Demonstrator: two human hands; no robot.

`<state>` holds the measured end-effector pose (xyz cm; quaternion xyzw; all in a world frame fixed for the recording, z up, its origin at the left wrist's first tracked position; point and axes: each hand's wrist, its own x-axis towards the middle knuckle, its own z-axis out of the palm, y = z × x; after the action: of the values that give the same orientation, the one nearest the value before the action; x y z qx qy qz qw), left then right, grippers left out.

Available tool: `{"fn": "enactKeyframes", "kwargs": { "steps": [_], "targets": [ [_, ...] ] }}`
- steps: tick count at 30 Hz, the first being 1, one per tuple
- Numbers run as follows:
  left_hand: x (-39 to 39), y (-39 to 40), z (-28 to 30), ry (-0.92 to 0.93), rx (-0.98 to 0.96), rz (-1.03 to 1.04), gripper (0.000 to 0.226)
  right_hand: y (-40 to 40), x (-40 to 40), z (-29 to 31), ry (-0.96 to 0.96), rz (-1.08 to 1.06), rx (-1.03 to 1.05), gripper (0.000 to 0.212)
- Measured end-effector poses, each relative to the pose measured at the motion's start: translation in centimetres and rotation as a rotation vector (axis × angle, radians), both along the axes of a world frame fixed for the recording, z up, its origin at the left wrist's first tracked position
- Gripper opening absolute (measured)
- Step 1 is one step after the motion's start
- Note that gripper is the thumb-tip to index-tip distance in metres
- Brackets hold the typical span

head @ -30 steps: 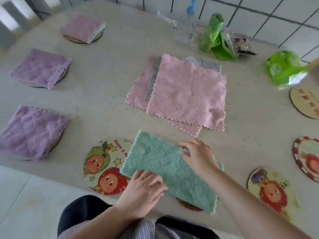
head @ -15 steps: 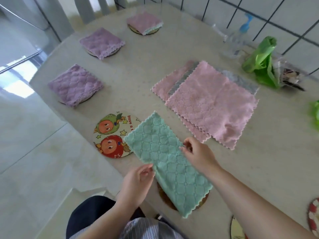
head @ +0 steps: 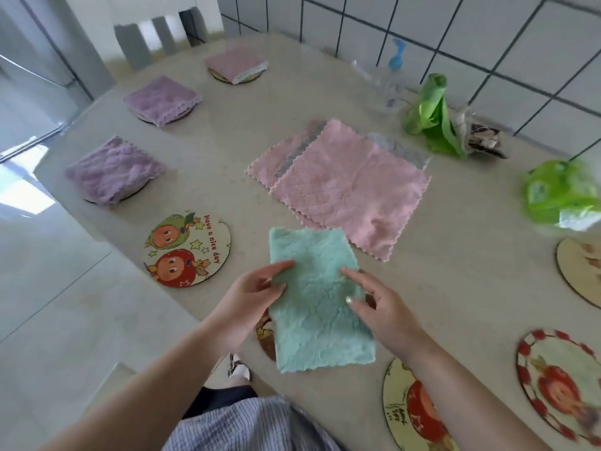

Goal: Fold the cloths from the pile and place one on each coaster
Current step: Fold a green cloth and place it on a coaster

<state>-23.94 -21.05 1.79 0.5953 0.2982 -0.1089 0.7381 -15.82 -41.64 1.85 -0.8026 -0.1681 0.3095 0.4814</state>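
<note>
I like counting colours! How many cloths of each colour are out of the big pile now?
Purple cloths: 2
Pink cloth: 1
Teal cloth, held by the left hand and right hand: 1
Total: 4

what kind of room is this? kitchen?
Probably a home kitchen or dining corner. A white tiled wall backs a pale table, a chair back stands at its far end, and a clear spray bottle and cartoon coasters sit on it.
</note>
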Motion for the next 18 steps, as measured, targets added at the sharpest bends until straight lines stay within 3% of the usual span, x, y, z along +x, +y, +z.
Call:
{"fn": "enactKeyframes", "kwargs": {
  "steps": [5,8,12,18],
  "targets": [
    [-0.3,-0.6,-1.1,0.106,0.214,-0.294,0.036,-1.9,-3.6,-2.8,0.078,0.021,-0.102,0.063],
    [-2.2,-0.7,-2.6,0.153,0.229,-0.241,0.037,-2.1,-5.0,-4.3,0.108,-0.081,-0.062,0.056],
    [-5.1,-1.0,-3.9,0.178,0.188,-0.205,0.030,-3.4,-6.0,-4.9,0.200,-0.231,-0.085,0.030],
    [-6.9,-1.7,-4.2,0.215,0.200,-0.296,0.052,-4.3,-6.4,-5.2,0.397,-0.162,-0.112,0.041]
  ]
}}
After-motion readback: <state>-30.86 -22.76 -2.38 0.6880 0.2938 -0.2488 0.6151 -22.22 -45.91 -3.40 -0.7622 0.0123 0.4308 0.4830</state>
